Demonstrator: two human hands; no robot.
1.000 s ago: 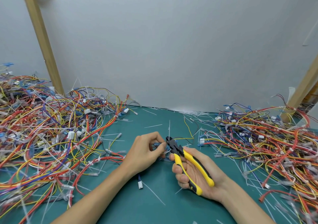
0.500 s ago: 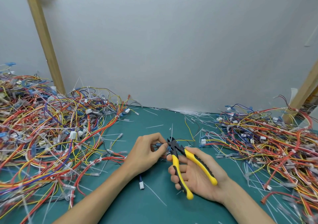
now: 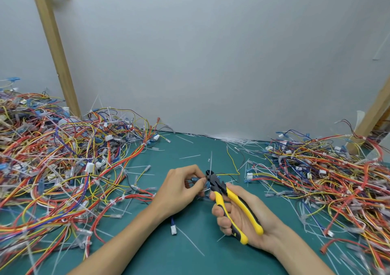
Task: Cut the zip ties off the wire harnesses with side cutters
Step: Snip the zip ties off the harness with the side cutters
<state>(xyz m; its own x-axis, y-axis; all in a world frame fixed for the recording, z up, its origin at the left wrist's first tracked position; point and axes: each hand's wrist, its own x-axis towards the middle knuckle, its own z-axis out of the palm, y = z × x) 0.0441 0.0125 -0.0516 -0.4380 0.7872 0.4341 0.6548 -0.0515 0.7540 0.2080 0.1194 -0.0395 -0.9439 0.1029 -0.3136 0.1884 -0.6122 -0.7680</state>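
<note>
Green mat (image 3: 190, 260) fills the lower frame; at centre the left hand (image 3: 179, 190) pinches a small harness (image 3: 194, 178), the right hand (image 3: 242, 217) grips the side cutters (image 3: 230, 198), tips at its zip tie (image 3: 211, 159). Ideally they bite plastic only, sparing wires.

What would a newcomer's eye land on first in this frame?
Two big tangles of red, yellow and blue wire: the left pile and the right pile, on either side of the green mat. Between them, near the front, the right hand grips yellow-handled side cutters, their black tip at a small harness pinched in the left hand.
</note>
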